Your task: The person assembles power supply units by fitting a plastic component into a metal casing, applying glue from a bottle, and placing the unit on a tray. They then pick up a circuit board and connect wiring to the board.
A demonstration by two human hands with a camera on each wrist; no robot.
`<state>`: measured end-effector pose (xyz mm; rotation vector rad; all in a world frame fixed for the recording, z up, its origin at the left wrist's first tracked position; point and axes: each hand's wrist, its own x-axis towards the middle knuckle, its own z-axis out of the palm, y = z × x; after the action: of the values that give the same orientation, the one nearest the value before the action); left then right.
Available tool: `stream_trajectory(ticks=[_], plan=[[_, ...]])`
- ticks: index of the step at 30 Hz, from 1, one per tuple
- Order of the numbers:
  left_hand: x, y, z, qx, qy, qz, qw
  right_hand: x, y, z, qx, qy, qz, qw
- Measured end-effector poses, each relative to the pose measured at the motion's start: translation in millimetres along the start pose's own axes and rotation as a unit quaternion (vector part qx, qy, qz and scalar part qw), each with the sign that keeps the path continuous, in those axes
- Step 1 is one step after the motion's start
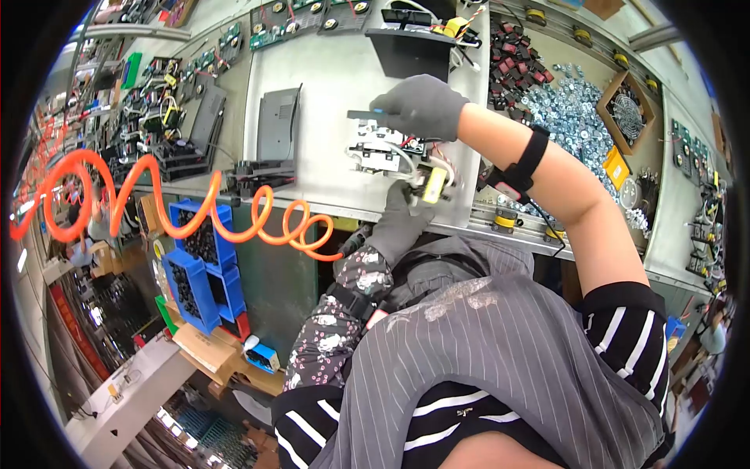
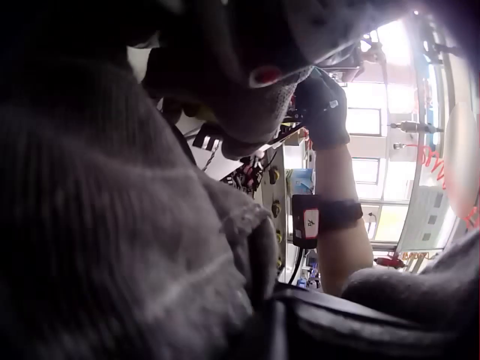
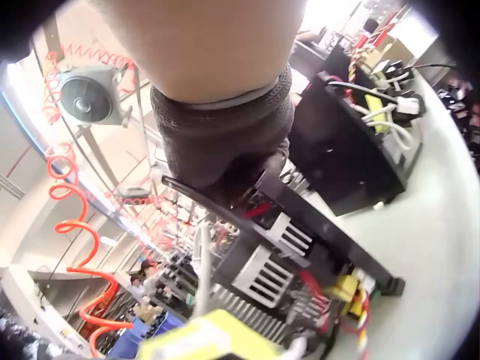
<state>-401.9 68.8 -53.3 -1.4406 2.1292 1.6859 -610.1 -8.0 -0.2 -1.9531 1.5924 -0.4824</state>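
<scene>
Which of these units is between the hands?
The assembly with white blocks and a yellow part, between left hand and right hand; the grey casing lies left of it, the black casing beyond the right hand.

a pale workbench (image 1: pixel 326 82) stands in a brightly lit room with a square fan (image 3: pixel 88 99).

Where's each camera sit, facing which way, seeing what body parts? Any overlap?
Head: on the head, facing forward and down at the pale bench; dark grey-gloved left hand, dark grey-gloved right hand and pinstriped grey cloth apron show.
Left wrist: on that wrist, facing across to the right hand and bare right forearm; blurred grey fabric blocks much.
Right wrist: on that wrist, facing the black-framed electronic assembly with silver metal heatsinks; right hand and forearm at top.
Shared: head and right wrist both show that assembly.
</scene>
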Motion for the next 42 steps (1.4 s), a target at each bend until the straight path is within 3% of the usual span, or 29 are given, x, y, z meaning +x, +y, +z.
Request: stream_trajectory(ticks=[1, 3, 6, 8, 9, 11, 12, 13, 14, 15, 18, 20, 23, 26, 27, 28, 30, 32, 34, 35, 36, 39, 41, 42], plan=[[-7, 12, -9, 0.057, -0.022, -0.035, 0.998, 5, -7, 0, -0.053, -0.025, -0.018, 0.998], [-23, 34, -26, 0.113, -0.041, -0.071, 0.99, 7, -8, 7, -0.016, -0.005, -0.045, 0.999], [-64, 31, -56, -0.047, -0.111, -0.065, 0.99, -4, 1, 19, 0.038, 0.023, -0.066, 0.997], [-102, 11, -82, -0.154, -0.158, -0.065, 0.973, -24, 15, 23, 0.185, 0.133, -0.034, 0.973], [-117, -4, -95, -0.219, -0.178, -0.047, 0.958, -36, 22, 24, 0.15, 0.152, -0.012, 0.977], [-147, -59, -134, -0.071, -0.191, -0.221, 0.954, -58, 39, 35, 0.122, 0.194, -0.007, 0.973], [-150, -40, -153, 0.162, -0.11, -0.188, 0.962, -65, 42, 39, 0.097, 0.233, -0.002, 0.968], [-148, -54, -169, 0.257, 0.038, -0.082, 0.962, -69, 39, 38, 0.099, 0.228, 0.001, 0.969], [-133, -52, -182, 0.232, 0.153, -0.051, 0.959, -70, 35, 34, 0.099, 0.226, 0.004, 0.969], [-113, -46, -194, 0.195, 0.199, 0.001, 0.96, -68, 28, 27, 0.042, 0.23, -0.029, 0.972], [-43, 0, -204, 0.122, 0.181, 0.267, 0.939, -57, 5, 19, -0.047, 0.248, -0.078, 0.964], [-20, 53, -195, 0.197, 0.065, 0.288, 0.935, -52, -4, 19, -0.125, 0.18, -0.041, 0.975], [22, 62, -172, 0.251, 0.013, 0.225, 0.941, -46, -14, 15, -0.156, 0.135, -0.002, 0.979], [27, 57, -152, 0.312, -0.022, 0.223, 0.923, -44, -15, 19, -0.172, 0.092, 0.01, 0.981], [27, 54, -149, 0.339, 0.013, 0.254, 0.906, -41, -14, 20, -0.181, 0.084, -0.005, 0.98], [28, 50, -150, 0.339, 0.012, 0.255, 0.905, -41, -14, 19, -0.182, 0.085, -0.003, 0.98], [29, 43, -154, 0.247, -0.087, 0.199, 0.944, -41, -18, 17, -0.16, 0.077, -0.051, 0.983], [24, 39, -148, 0.171, -0.087, 0.183, 0.964, -36, -21, 15, -0.17, 0.065, -0.042, 0.982], [22, 37, -149, 0.232, -0.067, 0.336, 0.91, -30, -23, 11, -0.079, -0.045, 0.049, 0.995], [24, 37, -149, 0.296, -0.086, 0.377, 0.874, -29, -23, 10, -0.082, -0.044, 0.049, 0.994], [21, 41, -150, 0.366, -0.131, 0.36, 0.848, -27, -24, 11, -0.067, -0.055, 0.057, 0.995], [13, 33, -146, 0.344, -0.148, 0.384, 0.844, -27, -27, 13, -0.066, -0.061, 0.058, 0.994], [14, 23, -148, 0.222, -0.132, 0.395, 0.882, -29, -35, 13, -0.095, -0.046, 0.059, 0.993], [15, 23, -149, 0.222, -0.131, 0.394, 0.882, -30, -35, 16, -0.095, -0.046, 0.058, 0.993]])
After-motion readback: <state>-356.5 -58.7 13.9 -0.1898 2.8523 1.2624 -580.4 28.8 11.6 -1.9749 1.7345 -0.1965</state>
